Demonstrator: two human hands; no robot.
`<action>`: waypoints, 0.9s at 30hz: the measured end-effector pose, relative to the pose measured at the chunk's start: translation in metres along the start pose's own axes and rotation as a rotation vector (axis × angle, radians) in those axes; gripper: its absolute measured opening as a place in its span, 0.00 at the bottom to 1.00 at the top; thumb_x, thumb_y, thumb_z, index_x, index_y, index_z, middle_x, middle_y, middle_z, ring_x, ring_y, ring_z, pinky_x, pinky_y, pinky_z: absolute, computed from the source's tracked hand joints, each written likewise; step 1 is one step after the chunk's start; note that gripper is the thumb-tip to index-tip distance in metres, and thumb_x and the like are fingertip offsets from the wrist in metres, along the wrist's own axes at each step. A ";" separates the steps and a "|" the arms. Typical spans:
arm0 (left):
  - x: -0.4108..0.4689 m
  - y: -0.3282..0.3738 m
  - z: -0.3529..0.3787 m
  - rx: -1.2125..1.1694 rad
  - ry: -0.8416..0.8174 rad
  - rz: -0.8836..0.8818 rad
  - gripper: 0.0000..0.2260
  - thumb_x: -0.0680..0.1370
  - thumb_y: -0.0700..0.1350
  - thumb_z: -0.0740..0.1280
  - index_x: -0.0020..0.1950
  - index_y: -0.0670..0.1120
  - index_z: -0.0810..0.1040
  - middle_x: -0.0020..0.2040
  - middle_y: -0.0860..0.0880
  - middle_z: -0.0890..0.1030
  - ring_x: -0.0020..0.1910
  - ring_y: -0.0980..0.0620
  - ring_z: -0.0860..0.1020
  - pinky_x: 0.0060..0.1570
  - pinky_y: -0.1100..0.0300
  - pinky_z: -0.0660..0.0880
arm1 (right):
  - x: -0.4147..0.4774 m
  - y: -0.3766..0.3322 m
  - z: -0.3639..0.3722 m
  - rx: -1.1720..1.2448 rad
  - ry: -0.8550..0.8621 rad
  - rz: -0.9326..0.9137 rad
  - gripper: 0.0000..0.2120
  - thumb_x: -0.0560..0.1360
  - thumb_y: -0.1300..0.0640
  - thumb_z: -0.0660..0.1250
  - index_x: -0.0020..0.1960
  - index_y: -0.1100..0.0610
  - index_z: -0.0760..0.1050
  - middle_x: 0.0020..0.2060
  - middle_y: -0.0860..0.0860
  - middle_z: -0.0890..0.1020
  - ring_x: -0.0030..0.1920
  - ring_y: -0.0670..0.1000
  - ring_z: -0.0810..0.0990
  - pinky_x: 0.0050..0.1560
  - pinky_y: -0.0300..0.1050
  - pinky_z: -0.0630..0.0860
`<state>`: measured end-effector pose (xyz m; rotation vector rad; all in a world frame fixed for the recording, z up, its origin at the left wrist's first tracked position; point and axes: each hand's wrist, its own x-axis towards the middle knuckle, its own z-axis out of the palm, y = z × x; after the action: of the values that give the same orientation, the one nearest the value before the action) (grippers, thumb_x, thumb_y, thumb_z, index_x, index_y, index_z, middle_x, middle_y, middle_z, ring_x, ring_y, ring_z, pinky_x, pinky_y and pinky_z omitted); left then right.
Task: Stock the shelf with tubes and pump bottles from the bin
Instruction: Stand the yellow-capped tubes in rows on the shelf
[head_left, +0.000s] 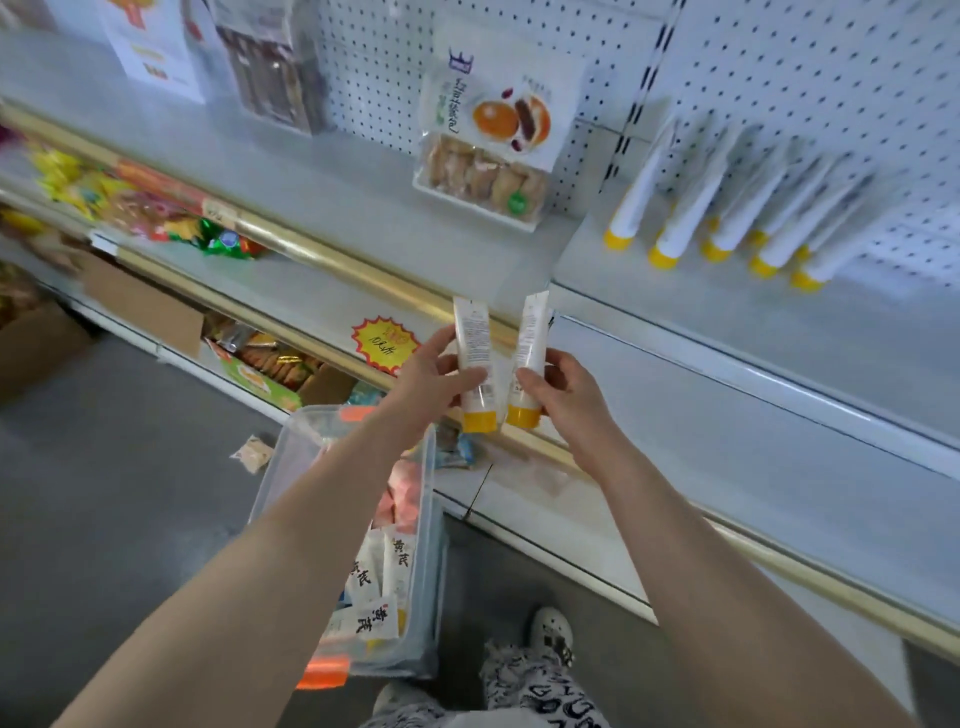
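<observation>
My left hand grips a white tube with a yellow cap, cap down. My right hand grips a second white tube with a yellow cap right beside it. Both tubes hover in front of the shelf's gold front rail. Several matching tubes stand cap-down in a row on the upper right shelf, leaning on the pegboard. The clear plastic bin sits on the floor below my left arm, holding white packets and pink items.
A bag of pastries stands on the left shelf section against the pegboard. Colourful snack packs fill the lower left shelves. Cardboard boxes lie near the floor. A yellow price burst sticker hangs on the rail. My shoe is by the bin.
</observation>
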<state>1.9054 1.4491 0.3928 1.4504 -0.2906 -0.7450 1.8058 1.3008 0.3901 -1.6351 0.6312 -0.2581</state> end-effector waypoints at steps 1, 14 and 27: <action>0.005 0.006 0.009 0.018 -0.012 0.022 0.28 0.75 0.34 0.69 0.72 0.50 0.67 0.55 0.46 0.83 0.53 0.47 0.82 0.54 0.47 0.79 | 0.002 -0.005 -0.011 -0.002 0.016 -0.014 0.18 0.77 0.54 0.69 0.65 0.53 0.71 0.53 0.49 0.82 0.51 0.48 0.82 0.49 0.45 0.80; 0.068 0.066 0.141 0.208 -0.114 0.282 0.19 0.73 0.34 0.71 0.62 0.46 0.77 0.56 0.47 0.82 0.52 0.52 0.81 0.57 0.51 0.78 | 0.032 -0.045 -0.154 -0.034 0.205 -0.135 0.19 0.75 0.55 0.70 0.65 0.56 0.74 0.53 0.48 0.83 0.53 0.48 0.82 0.55 0.47 0.80; 0.137 0.080 0.245 0.396 -0.187 0.435 0.19 0.73 0.36 0.71 0.64 0.43 0.77 0.50 0.51 0.83 0.48 0.55 0.81 0.50 0.63 0.77 | 0.072 -0.045 -0.256 -0.013 0.375 -0.185 0.20 0.72 0.59 0.73 0.62 0.55 0.74 0.49 0.52 0.82 0.51 0.51 0.81 0.50 0.42 0.78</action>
<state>1.8831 1.1681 0.4672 1.6106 -0.9081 -0.4801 1.7459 1.0481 0.4647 -1.6734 0.7632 -0.7089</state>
